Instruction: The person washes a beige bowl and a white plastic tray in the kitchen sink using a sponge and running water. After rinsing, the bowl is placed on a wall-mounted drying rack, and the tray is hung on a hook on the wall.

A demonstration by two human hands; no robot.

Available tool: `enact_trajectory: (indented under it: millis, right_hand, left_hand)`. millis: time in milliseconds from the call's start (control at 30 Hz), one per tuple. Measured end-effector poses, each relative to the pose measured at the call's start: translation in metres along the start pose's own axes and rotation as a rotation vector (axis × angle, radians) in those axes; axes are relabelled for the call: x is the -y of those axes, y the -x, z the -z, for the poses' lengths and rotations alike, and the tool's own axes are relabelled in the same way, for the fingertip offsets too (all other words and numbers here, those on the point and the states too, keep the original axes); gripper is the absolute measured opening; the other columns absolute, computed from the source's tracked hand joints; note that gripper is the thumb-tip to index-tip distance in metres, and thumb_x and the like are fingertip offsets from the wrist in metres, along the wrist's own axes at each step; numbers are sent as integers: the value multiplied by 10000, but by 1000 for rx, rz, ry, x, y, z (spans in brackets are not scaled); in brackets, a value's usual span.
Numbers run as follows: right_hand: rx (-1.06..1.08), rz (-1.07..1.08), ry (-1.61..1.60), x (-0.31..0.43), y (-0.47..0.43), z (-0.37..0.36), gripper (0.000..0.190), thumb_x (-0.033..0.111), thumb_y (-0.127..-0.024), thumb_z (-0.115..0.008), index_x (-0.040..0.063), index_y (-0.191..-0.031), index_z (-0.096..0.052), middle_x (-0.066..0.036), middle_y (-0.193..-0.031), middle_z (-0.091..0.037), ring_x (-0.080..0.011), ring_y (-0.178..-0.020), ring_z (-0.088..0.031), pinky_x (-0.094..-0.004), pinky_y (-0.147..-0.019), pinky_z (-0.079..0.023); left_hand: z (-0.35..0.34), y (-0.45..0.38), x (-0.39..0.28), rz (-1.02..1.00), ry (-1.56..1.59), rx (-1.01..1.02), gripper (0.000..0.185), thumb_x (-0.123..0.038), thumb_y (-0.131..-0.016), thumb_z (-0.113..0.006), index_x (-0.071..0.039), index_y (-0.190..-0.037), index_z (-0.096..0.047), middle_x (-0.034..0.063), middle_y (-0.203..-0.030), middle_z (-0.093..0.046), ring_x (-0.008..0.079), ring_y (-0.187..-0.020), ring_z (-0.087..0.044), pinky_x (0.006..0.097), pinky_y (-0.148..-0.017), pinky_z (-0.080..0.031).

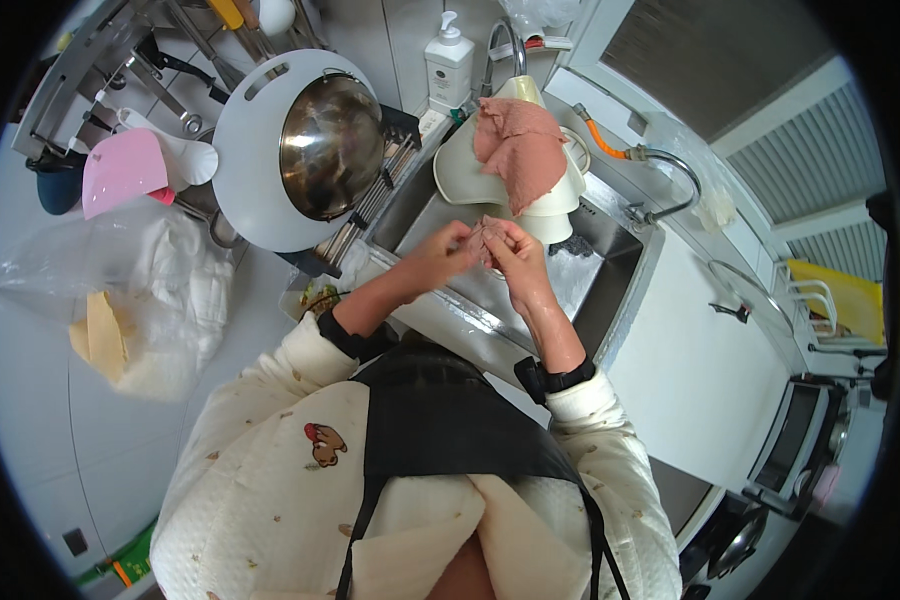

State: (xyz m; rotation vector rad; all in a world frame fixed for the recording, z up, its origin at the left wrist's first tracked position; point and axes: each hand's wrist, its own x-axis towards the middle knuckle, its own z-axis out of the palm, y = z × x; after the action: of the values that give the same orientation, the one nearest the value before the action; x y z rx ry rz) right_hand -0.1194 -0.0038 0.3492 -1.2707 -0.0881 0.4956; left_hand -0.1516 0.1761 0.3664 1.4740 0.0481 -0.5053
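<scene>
My left hand [448, 251] and my right hand [521, 259] meet above the near part of a stainless steel sink [562, 289]. Between their fingers is a small crumpled piece of pinkish material [486, 234], probably cloth, mostly covered by the fingers. Just beyond them, a larger salmon-pink cloth [525, 150] lies draped over cream-coloured ware [457, 169] at the far end of the sink. A rounded cream piece, like an upturned bowl [546, 225], shows below the cloth. The right hand and forearm look wet.
A curved faucet [679, 169] rises at the sink's right rim; another spout [521, 49] stands behind. A white pump bottle [450, 64] is at the back. Left of the sink, a metal bowl [331, 146] leans against a white round board [247, 165]. A glass lid [750, 289] rests right.
</scene>
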Motion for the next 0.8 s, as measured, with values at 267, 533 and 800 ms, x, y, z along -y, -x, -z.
enact_trajectory:
  millis: [267,533,800]
  right_hand:
    - [-83,-11,108,17,38,-17,251,114,-952,-587,4,-1176,-567,21,-776,-599,-19,-679,-514,-183,-581,-397]
    - [-18,294,736,37,53,-13,278,191,-915,-649,21,-1126,-587,6,-900,-634,-80,-853,-577,-277,-778,-474]
    - [-71,225,227,55,37,-64,204,113,-922,-651,4,-1094,-634,6,-918,-647,-65,-776,-577,-222,-709,-473]
  left_hand:
    - [20,9,-11,-334,-111,-207,321,-220,-986,-532,4,-1203,-605,64,-1020,-664,134,-957,-629,298,-855,-499]
    - [48,10,-53,-139,418,281,228,-181,-999,-524,-41,-1176,-556,65,-1007,-627,124,-835,-625,248,-728,-530]
    - [34,18,-76,-108,126,257,377,-72,-910,-644,-32,-1258,-508,73,-1102,-626,114,-982,-598,259,-848,-490]
